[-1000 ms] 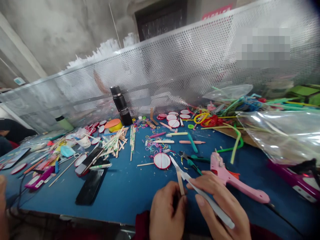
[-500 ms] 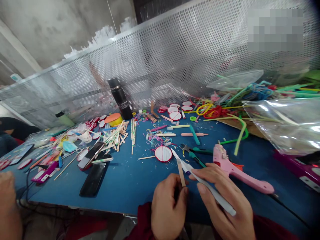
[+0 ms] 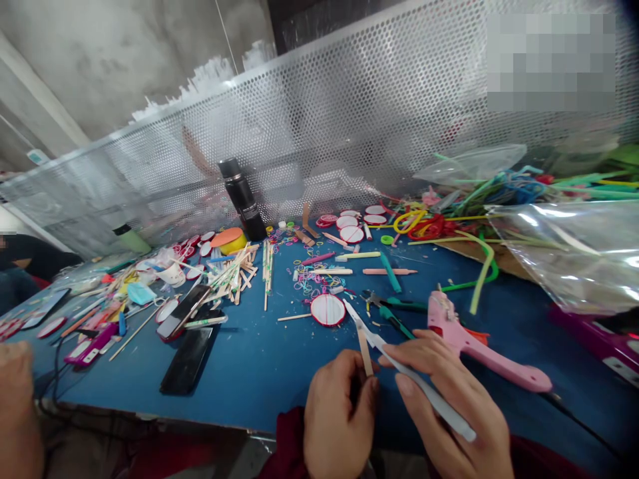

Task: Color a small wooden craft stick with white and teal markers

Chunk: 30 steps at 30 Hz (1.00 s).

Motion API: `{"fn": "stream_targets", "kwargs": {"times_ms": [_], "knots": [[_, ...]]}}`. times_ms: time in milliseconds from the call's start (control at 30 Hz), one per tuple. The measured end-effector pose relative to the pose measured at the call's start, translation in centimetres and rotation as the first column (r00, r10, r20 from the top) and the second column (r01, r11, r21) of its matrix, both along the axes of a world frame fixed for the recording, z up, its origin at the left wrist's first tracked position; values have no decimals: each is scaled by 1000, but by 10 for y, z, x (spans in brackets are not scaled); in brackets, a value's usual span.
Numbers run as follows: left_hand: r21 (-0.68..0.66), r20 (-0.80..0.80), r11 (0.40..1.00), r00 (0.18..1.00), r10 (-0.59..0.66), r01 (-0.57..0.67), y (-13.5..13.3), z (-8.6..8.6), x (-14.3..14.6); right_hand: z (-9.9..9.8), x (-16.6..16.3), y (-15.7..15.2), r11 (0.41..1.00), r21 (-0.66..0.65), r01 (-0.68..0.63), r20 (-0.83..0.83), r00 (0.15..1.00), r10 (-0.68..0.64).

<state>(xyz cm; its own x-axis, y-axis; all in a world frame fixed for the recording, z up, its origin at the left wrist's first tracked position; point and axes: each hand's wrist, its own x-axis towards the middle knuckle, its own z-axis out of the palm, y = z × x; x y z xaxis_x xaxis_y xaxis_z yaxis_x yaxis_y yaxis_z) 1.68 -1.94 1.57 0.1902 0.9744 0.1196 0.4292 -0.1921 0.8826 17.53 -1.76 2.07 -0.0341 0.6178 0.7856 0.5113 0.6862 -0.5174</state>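
Note:
My left hand (image 3: 339,416) is closed around a flat wooden craft stick (image 3: 365,352), which points up and away from me. My right hand (image 3: 452,399) pinches a slim white pen-like tool (image 3: 429,386). Its pale pointed front end crosses the upper part of the stick; whether that end is a blade or a nib I cannot tell. Just beyond the tip lies a round white disc with a red rim (image 3: 328,310), a thin stick jutting from its left side. Right of the disc are green-handled pliers (image 3: 394,319), and a pink glue gun (image 3: 469,346) lies beyond my right hand.
Markers (image 3: 389,271), small rubber bands and discs litter the blue table (image 3: 259,372). Phones (image 3: 187,359) and wooden sticks (image 3: 237,276) lie left. A black bottle (image 3: 243,199) stands by the perforated metal screen (image 3: 349,100). Another person's hand (image 3: 17,406) is at far left.
The view has shifted slightly. The white tool has moved a little down along the stick toward my left hand; both grips stay the same.

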Motion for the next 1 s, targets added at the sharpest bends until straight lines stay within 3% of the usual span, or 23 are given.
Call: {"fn": "stream_targets", "kwargs": {"times_ms": [1000], "knots": [[-3,27,1000,1000,3,-3,2,-8,0,1,-1,-1,1000,28,-2,-6,1000,2]]}}
